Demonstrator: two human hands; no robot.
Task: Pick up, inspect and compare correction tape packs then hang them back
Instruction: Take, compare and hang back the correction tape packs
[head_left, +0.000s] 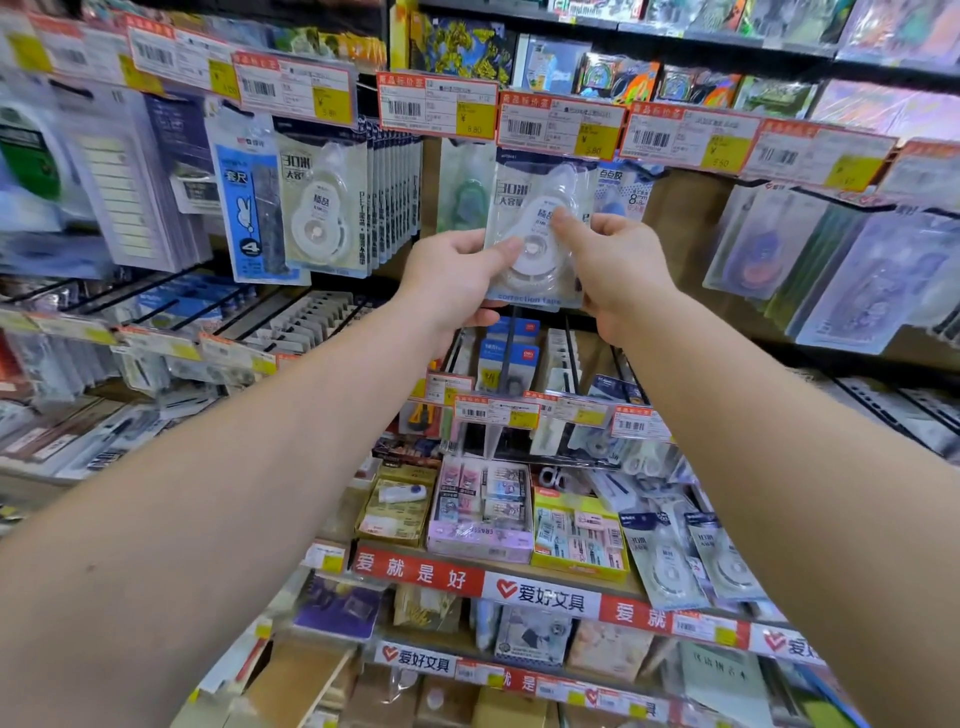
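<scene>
A white correction tape pack (537, 208) in a clear blister is raised in front of the store rack, below the price tags. My left hand (457, 283) grips its lower left edge, thumb on the front. My right hand (613, 270) grips its right side, thumb pressed on the blister. A row of matching correction tape packs (324, 208) hangs on a peg to the left. Two more correction tape packs (696, 561) lean on the lower right shelf.
Price tags (558, 124) line the peg rail above. A blue ruler set (249, 208) hangs left of the tape row. Eraser boxes (480, 512) sit on the lower shelf. Blister packs (852, 275) hang at the right.
</scene>
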